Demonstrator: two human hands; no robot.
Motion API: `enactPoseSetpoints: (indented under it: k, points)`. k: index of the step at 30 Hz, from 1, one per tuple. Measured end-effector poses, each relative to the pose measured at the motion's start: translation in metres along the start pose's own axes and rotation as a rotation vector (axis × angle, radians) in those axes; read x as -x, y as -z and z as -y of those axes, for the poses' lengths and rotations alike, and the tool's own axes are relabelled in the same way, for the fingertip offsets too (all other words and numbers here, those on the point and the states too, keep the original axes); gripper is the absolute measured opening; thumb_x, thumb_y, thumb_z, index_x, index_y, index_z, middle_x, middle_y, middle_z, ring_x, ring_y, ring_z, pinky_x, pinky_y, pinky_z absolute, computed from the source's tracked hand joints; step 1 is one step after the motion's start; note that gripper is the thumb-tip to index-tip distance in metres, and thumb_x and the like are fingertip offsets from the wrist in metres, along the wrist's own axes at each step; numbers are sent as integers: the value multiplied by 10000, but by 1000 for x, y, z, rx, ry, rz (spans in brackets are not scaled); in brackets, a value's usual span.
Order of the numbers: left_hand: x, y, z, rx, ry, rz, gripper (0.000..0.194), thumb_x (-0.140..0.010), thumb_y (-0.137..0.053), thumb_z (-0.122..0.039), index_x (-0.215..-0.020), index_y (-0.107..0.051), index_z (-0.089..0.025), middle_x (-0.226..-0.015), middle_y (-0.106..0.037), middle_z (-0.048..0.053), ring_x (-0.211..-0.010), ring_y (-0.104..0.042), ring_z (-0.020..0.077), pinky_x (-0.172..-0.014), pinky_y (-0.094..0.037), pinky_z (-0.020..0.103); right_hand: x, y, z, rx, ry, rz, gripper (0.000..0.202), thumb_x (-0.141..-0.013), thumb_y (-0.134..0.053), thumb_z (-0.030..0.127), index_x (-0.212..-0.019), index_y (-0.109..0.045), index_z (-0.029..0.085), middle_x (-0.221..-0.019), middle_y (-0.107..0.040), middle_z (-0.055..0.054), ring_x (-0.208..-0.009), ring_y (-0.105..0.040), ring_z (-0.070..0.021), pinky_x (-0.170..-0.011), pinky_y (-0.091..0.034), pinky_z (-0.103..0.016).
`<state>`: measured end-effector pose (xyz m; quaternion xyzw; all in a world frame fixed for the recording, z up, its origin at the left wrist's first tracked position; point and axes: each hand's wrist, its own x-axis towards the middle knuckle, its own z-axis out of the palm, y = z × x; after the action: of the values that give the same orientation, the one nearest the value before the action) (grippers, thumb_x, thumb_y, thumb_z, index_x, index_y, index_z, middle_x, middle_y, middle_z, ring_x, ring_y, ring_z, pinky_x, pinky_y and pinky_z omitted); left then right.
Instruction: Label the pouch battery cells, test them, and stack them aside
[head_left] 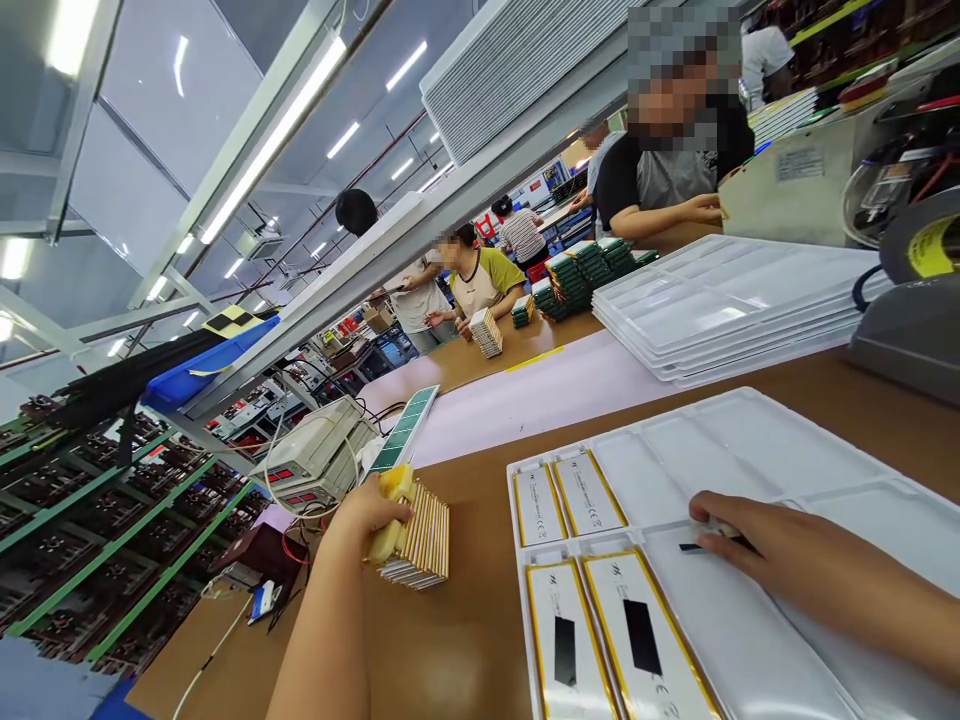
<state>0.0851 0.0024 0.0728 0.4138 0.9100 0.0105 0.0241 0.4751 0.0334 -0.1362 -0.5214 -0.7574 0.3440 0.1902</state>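
The left hand [373, 513] is closed around a stack [418, 540] of flat cells standing on the bench [465, 640], best kept squared, while the right hand [757, 545] pinches one cell [701, 545] nearly flat into the tray [750, 440], beside four already seated.

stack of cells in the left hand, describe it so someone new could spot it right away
Start at the white tray on the brown table in front. Left of it, the left hand grips a stack of cells standing on edge. Unlike the flat cells in the tray, only its thin gold-edged sides show.
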Motion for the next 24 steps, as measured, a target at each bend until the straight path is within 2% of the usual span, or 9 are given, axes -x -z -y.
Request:
enactPoseSetpoints:
  k: [3, 7, 12, 17, 24]
  points:
    - [-1, 0, 0, 7, 2, -1, 1049, -392, -732, -342, -1310, -280, -112, -1154, -536, 199, -950, -550, 306, -728, -409, 341, 0, 1, 3, -8, 2, -2, 226, -811, -336, 415, -920, -504, 310, -909, -617, -19, -802, -562, -228, -657, -397, -322]
    - [-1, 0, 2, 18, -1, 7, 1077, -394, -729, -356, -1326, -253, -102, -1135, -549, 196, -935, -557, 305, -731, -411, 342, 0, 0, 3, -32, 23, -28, 207, -806, -360, 388, -889, -526, 297, -885, -624, -26, -777, -572, -224, -635, -401, -314]
    - [-3, -1, 7, 52, -4, -4, 1008, -401, -730, -340, -1297, -313, -144, -1042, -606, 154, -846, -593, 284, -678, -432, 337, 0, -1, 1, -56, 69, -89, 225, -780, -407, 419, -901, -547, 291, -911, -634, -32, -778, -582, -247, -589, -410, -311]
    - [-5, -4, 10, 96, -6, -16, 864, -402, -740, -313, -1198, -425, -203, -911, -658, 80, -738, -618, 258, -606, -445, 317, -1, -2, 0, -51, 63, -62, 230, -802, -371, 424, -918, -521, 294, -914, -628, -18, -779, -578, -238, -604, -415, -318]
    - [-3, -4, 7, 92, -12, 6, 865, -436, -730, -302, -1220, -392, -164, -858, -668, 83, -686, -620, 242, -560, -451, 306, 1, 1, 4, -55, 79, -29, 202, -804, -358, 419, -861, -490, 277, -841, -615, -4, -731, -565, -215, -595, -401, -305]
